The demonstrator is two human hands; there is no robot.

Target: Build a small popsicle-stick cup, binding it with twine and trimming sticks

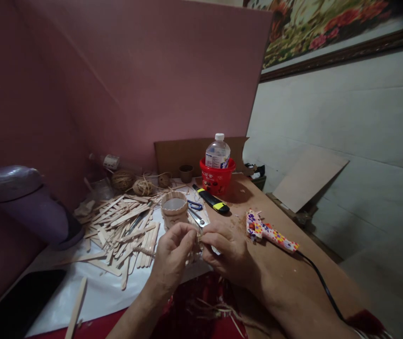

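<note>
Scrap of twine: pale, frayed, probably jute, though too small and dim to be sure. It is pinched between both hands, just in front of the stick-clad cup, on the viewer's side.

Left hand: fingers curled, thumb and forefinger closed on the scrap's left end. Right hand: likewise closed, fingertips nipping the right end. The fingertips of the two hands almost meet over the scrap.

Cup upright, mouth open, standing on a white sheet that covers the left part of the worktop.

- Left of cup: loose heap of craft sticks, lying flat.
- Just beside cup, right: blue-handled scissors, then a black-and-yellow utility knife.
- Behind cup, to the right: red bucket with a water bottle standing in it.
- Behind cup, to the left: twine balls.
- Well right of cup: flower-patterned glue gun on its side, black cord trailing toward the near edge.
- Far left of cup, nearer the viewer: dark phone.
</note>
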